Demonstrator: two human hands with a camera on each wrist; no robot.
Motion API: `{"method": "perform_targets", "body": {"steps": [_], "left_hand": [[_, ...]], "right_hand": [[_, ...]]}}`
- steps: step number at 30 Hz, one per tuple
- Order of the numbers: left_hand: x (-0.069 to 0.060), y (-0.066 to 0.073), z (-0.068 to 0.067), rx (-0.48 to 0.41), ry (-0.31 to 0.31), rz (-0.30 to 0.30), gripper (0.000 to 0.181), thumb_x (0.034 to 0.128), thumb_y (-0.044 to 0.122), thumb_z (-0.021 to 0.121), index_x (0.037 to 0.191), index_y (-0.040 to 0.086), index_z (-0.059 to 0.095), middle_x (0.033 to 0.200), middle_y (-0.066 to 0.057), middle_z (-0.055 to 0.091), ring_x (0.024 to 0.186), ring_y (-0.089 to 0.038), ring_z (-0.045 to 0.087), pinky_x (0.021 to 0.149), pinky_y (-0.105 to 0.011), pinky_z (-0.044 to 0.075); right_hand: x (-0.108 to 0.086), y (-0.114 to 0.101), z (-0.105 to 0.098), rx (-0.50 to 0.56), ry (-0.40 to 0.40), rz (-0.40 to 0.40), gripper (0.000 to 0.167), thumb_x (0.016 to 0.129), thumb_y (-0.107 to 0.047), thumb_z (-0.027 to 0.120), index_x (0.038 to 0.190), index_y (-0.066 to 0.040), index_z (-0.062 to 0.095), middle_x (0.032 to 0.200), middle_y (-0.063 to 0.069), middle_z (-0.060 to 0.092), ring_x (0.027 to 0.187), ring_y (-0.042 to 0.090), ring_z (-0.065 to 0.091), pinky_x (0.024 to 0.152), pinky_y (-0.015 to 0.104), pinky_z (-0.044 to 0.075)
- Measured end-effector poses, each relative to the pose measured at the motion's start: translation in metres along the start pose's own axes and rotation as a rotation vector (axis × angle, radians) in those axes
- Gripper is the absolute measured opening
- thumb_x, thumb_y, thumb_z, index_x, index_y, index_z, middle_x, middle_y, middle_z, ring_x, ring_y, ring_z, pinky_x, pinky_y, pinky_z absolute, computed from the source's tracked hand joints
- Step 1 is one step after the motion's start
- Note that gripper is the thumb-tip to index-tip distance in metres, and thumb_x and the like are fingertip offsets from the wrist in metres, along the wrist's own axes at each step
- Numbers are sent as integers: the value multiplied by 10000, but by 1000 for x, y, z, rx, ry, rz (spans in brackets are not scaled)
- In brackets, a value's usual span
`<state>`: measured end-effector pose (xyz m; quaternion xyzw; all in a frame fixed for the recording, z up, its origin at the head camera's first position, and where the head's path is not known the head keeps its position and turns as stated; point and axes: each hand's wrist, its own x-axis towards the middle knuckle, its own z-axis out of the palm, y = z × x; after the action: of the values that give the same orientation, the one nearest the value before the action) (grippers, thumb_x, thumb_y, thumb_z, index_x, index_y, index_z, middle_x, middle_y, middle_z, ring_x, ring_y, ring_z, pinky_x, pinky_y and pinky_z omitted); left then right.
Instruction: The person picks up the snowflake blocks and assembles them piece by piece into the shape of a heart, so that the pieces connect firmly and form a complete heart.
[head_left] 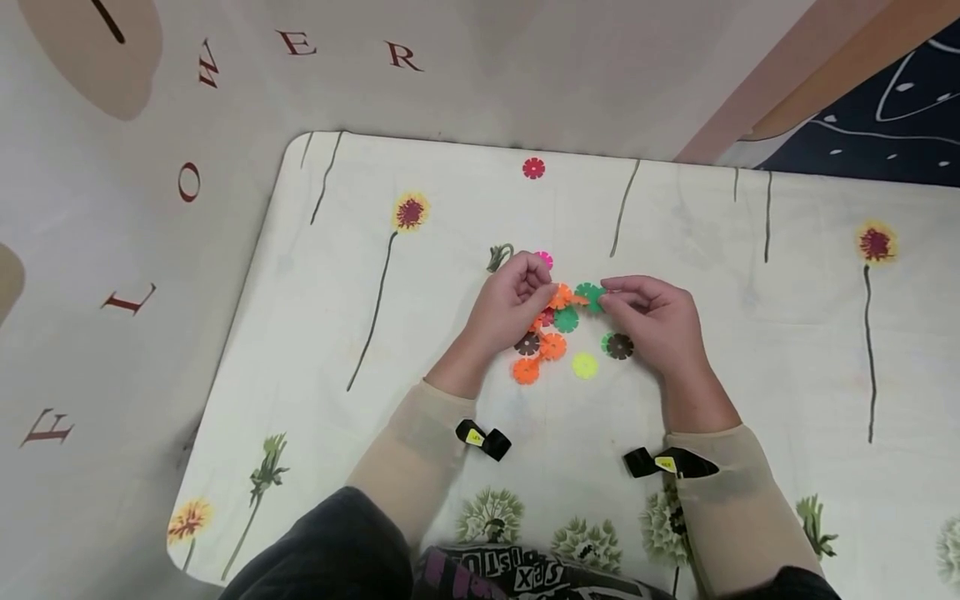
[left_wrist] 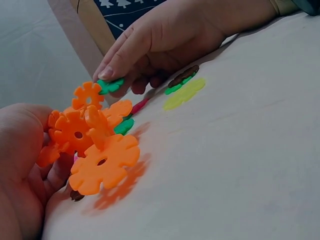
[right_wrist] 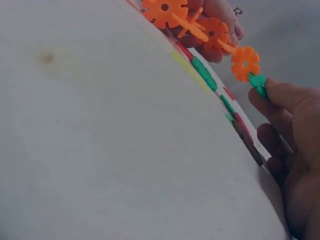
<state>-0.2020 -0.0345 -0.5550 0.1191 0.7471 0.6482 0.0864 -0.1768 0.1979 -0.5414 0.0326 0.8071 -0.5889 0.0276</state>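
Note:
My left hand (head_left: 510, 304) holds a joined chain of orange notched plastic discs (left_wrist: 75, 131), flower-shaped with a hole in the middle. Several of them hang at angles just above the table, nearest the left wrist camera. Between thumb and finger, my right hand (head_left: 663, 321) pinches a green notched disc (right_wrist: 259, 85). Its edge meets the end orange disc (right_wrist: 245, 64); whether the slots are interlocked I cannot tell. Beneath the hands lie loose discs: another green one (head_left: 566, 318), a yellow one (head_left: 585, 365), and a brown one (head_left: 619, 347) overlapping a green one.
A red disc (head_left: 533, 168) lies alone near the table's far edge. A pink disc (head_left: 543, 261) sits just past my left fingers, and a dark brown disc (head_left: 527, 343) is near the left wrist. The flower-printed tablecloth (head_left: 750, 333) ends against a pale wall behind.

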Motion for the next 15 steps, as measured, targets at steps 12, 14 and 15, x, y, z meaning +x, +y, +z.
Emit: {"method": "perform_targets", "body": {"steps": [12, 14, 15], "left_hand": [[1, -1, 2, -5, 32, 1, 93, 1034, 9, 656, 1055, 48, 574, 885, -88, 594, 725, -229, 553, 663, -254, 490], [1, -2, 2, -5, 38, 3, 92, 1034, 12, 656, 1053, 51, 575, 884, -86, 595, 720, -227, 550, 653, -252, 485], [1, -3, 2, -7, 39, 3, 92, 1033, 12, 657, 1052, 52, 576, 881, -85, 596, 714, -227, 549, 647, -251, 483]], "right_hand": [[-3, 3, 15, 112, 164, -39, 203, 964, -148, 811, 1119, -17, 824, 851, -74, 798, 702, 102, 661, 520, 214, 446], [-3, 3, 16, 119, 179, -49, 195, 964, -143, 808, 1110, -14, 825, 837, -74, 794, 679, 101, 643, 505, 217, 425], [-3, 2, 17, 122, 183, -53, 192, 963, -140, 807, 1106, -12, 825, 832, -75, 793, 671, 98, 639, 504, 216, 420]]}}
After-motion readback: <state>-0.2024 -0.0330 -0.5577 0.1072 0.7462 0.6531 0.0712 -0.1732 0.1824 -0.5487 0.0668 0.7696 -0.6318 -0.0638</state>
